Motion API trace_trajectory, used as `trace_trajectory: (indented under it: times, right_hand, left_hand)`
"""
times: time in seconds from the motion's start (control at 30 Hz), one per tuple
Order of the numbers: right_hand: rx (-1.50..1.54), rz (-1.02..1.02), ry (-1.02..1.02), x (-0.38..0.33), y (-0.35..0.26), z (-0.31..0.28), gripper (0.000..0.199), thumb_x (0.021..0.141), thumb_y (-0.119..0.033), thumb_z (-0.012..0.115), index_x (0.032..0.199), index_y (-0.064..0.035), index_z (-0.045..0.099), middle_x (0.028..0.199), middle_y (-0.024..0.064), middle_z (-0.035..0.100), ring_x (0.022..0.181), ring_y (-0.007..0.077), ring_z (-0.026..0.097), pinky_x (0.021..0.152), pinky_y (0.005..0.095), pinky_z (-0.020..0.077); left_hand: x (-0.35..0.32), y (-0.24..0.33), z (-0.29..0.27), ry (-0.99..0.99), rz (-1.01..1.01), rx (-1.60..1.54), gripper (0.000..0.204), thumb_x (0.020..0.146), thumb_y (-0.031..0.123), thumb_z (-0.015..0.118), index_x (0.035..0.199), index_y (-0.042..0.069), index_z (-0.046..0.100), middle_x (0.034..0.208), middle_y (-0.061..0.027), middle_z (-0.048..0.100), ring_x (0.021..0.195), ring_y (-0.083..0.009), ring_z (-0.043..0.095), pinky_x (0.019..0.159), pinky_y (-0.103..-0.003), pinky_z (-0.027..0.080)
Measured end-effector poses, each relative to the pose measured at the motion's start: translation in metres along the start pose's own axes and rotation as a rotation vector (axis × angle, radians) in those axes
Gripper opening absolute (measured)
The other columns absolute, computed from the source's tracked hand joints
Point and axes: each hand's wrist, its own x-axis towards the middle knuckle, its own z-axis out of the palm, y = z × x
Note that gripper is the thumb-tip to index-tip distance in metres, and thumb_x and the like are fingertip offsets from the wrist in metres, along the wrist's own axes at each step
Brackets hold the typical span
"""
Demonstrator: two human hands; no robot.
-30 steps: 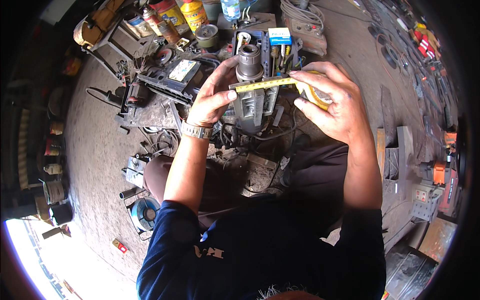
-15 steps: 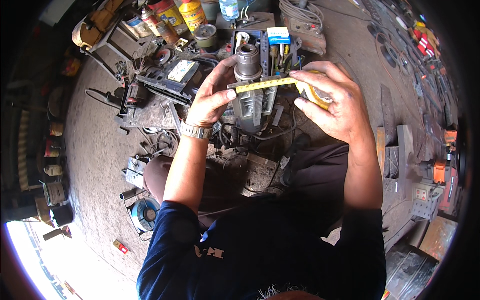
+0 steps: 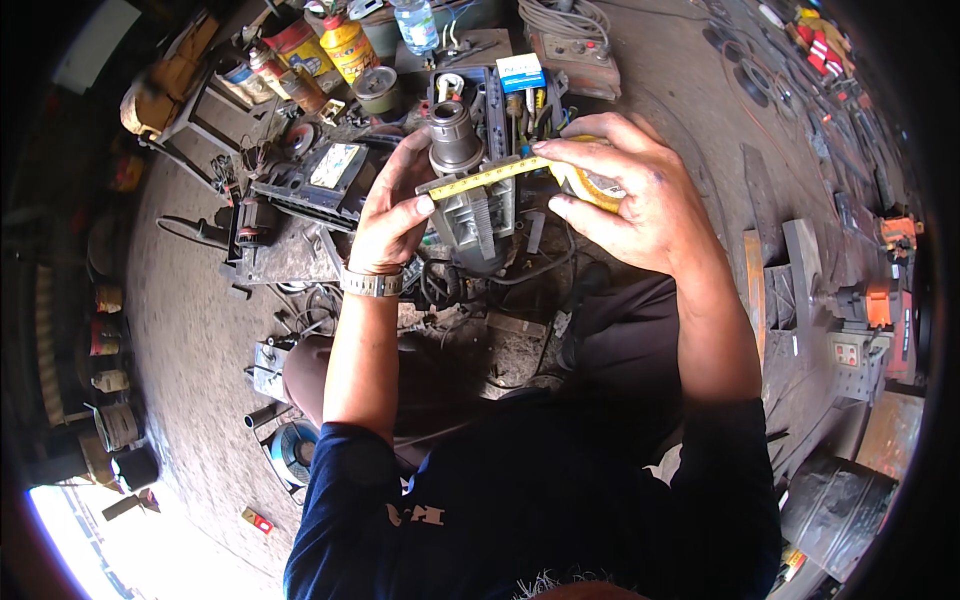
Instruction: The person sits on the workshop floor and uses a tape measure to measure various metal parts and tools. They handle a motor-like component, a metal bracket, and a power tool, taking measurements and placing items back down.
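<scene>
A yellow tape measure (image 3: 592,190) is held in my right hand (image 3: 645,195), fingers and thumb closed round its case. Its yellow blade (image 3: 490,178) is drawn out to the left, lying along a dark flat metal bar. My left hand (image 3: 392,215) pinches the blade's end and the bar's left end, thumb in front, fingers partly hidden behind. Right behind the blade stands a grey metal cylinder (image 3: 455,135) with a stepped collar. Below the blade, a ribbed grey metal block (image 3: 475,222) shows, perhaps a vise or clamp; its lower part is in shadow.
A toolbox tray (image 3: 495,105) with pliers and a blue-and-white box (image 3: 520,72) lies beyond. Cans and a yellow bottle (image 3: 347,48) stand at the back left. A black case (image 3: 325,185) lies left of my left hand. Cables (image 3: 540,270) lie beneath, and a blue spool (image 3: 293,450) sits lower left.
The whole view has shifted, so the hands and bench items appear farther left. The blade slants slightly more, its right end higher. Both hands keep their hold.
</scene>
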Motion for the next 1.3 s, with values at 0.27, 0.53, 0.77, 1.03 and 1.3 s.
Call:
trace_trajectory:
  times: [0.27, 0.53, 0.77, 1.03, 1.3]
  right_hand:
    - [-0.016, -0.001, 0.012, 0.000, 0.001, 0.000, 0.040, 0.077, -0.020, 0.082, 0.116, -0.0154, 0.076, 0.109, 0.0079, 0.068, 0.094, 0.0277, 0.065, 0.083, 0.0378, 0.0553]
    - [-0.019, -0.001, 0.018, 0.000, 0.000, 0.001, 0.040, 0.076, -0.019, 0.081, 0.116, -0.0153, 0.076, 0.110, 0.0085, 0.068, 0.094, 0.0284, 0.066, 0.083, 0.0383, 0.0555]
    - [-0.016, 0.008, 0.017, -0.001, 0.001, 0.001, 0.039, 0.077, -0.019, 0.081, 0.115, -0.0151, 0.076, 0.109, 0.0079, 0.068, 0.094, 0.0281, 0.065, 0.083, 0.0384, 0.0555]
    - [-0.022, 0.003, 0.019, -0.002, 0.001, 0.001, 0.040, 0.076, -0.019, 0.081, 0.115, -0.0145, 0.076, 0.109, 0.0073, 0.068, 0.094, 0.0278, 0.064, 0.083, 0.0383, 0.0554]
    - [-0.017, 0.004, 0.015, -0.002, 0.000, 0.001, 0.040, 0.076, -0.019, 0.081, 0.116, -0.0149, 0.076, 0.109, 0.0074, 0.068, 0.093, 0.0274, 0.064, 0.081, 0.0379, 0.0557]
  left_hand:
    - [0.001, 0.004, 0.007, 0.000, -0.005, -0.014, 0.098, 0.074, 0.023, 0.084, 0.153, -0.005, 0.033, 0.145, -0.0198, 0.051, 0.136, -0.0315, 0.049, 0.118, -0.046, 0.033]
    - [0.000, 0.001, 0.002, 0.008, 0.009, -0.020, 0.098, 0.074, 0.023, 0.085, 0.153, -0.005, 0.033, 0.145, -0.0201, 0.051, 0.136, -0.0306, 0.049, 0.118, -0.045, 0.033]
    - [0.002, 0.001, 0.005, -0.010, 0.013, -0.010, 0.099, 0.074, 0.024, 0.085, 0.152, -0.006, 0.033, 0.143, -0.0209, 0.053, 0.135, -0.0320, 0.050, 0.117, -0.046, 0.034]
    - [0.001, 0.000, 0.003, 0.004, 0.017, -0.006, 0.099, 0.074, 0.025, 0.085, 0.152, -0.006, 0.033, 0.144, -0.0212, 0.052, 0.135, -0.0328, 0.050, 0.118, -0.046, 0.034]
    - [0.000, 0.000, 0.000, 0.010, -0.001, -0.026, 0.098, 0.074, 0.023, 0.084, 0.153, -0.005, 0.033, 0.145, -0.0200, 0.052, 0.136, -0.0315, 0.049, 0.118, -0.046, 0.033]
